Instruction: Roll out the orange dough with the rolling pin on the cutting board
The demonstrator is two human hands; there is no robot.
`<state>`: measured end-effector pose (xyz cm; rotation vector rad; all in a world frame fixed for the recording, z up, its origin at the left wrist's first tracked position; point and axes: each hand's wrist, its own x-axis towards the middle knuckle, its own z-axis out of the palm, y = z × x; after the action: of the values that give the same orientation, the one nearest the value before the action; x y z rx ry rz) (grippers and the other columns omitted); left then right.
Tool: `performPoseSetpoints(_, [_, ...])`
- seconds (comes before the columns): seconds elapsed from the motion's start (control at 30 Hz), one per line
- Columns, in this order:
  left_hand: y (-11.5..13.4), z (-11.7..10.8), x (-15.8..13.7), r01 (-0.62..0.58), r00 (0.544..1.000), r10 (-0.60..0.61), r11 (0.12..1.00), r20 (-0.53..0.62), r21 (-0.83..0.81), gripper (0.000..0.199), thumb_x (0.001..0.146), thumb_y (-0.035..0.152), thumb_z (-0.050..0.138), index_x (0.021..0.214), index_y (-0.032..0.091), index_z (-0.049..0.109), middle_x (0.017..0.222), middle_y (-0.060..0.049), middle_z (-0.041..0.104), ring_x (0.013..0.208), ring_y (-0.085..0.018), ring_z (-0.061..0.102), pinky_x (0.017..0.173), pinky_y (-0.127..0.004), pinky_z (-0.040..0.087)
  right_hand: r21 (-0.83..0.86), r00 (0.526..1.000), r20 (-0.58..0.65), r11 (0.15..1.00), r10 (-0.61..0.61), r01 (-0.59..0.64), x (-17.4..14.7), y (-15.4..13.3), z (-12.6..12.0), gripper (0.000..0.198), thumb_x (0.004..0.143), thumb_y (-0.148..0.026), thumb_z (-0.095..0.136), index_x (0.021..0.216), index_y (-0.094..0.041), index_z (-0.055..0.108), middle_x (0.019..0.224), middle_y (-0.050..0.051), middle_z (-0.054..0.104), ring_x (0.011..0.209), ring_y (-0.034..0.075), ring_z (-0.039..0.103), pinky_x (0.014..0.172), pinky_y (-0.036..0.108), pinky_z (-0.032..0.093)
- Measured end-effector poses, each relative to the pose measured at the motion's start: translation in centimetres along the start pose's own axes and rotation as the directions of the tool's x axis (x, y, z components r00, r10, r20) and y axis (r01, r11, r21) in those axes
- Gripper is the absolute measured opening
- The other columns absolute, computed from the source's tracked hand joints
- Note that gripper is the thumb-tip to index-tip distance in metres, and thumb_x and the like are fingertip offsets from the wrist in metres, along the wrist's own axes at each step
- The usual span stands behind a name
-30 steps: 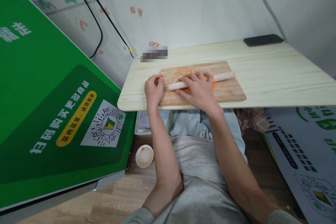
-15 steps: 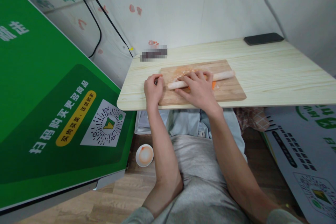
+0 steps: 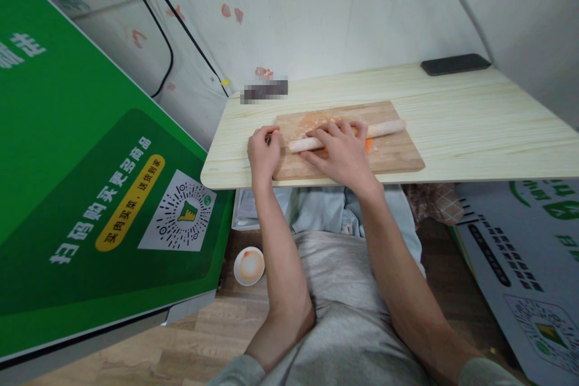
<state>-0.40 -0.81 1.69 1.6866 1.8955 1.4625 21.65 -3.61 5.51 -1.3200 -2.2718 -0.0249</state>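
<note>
A wooden cutting board lies near the table's front edge, dusted with white flour and orange smears. Across it, slightly tilted, rests a pale rolling pin, its right end reaching past the board's edge. My right hand is laid over the pin's middle, fingers curved round its far side and thumb on the near side. Under that hand, a bit of flat orange dough shows; the rest is covered. My left hand grips the board's left edge with bent fingers, and its fingertips are partly hidden.
On the light wood table, a black phone lies at the back right, and a blurred-out item at the back left. A green printed panel stands close on the left. Below, a white bowl holds an orange-tinted residue.
</note>
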Motion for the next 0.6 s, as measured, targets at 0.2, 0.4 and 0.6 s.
performPoseSetpoints(0.2, [0.07,-0.04,-0.01,-0.010,1.000,0.010,1.000,-0.003,0.005,0.022,0.102,0.026,0.059,0.106,0.023,0.081,0.114,-0.008,0.084,0.109,-0.025,0.076,0.106,-0.040,0.059,0.007,1.000,0.000,1.000,0.000,0.000,0.00,-0.11,-0.16,0.045,0.112,-0.056,0.054,0.141,-0.030,0.076,0.139,0.012,0.076,0.133,0.042,0.055,0.120,0.063,0.029])
performPoseSetpoints(0.4, [0.20,-0.08,-0.04,0.002,1.000,-0.002,1.000,-0.003,0.003,0.020,0.102,0.026,0.061,0.106,0.023,0.081,0.115,-0.008,0.084,0.110,-0.026,0.076,0.107,-0.041,0.059,-0.016,1.000,0.015,1.000,0.006,-0.006,0.04,-0.03,-0.10,0.047,0.113,-0.058,0.053,0.141,-0.028,0.076,0.140,0.011,0.075,0.132,0.040,0.055,0.120,0.061,0.029])
performPoseSetpoints(0.6, [0.05,0.02,0.00,0.002,1.000,-0.002,1.000,-0.002,0.006,0.022,0.102,0.025,0.060,0.108,0.022,0.080,0.115,-0.008,0.084,0.110,-0.025,0.076,0.106,-0.039,0.059,-0.019,1.000,0.008,1.000,0.007,-0.006,0.06,-0.12,-0.10,0.045,0.113,-0.056,0.055,0.140,-0.027,0.077,0.141,0.011,0.075,0.132,0.039,0.055,0.119,0.059,0.029])
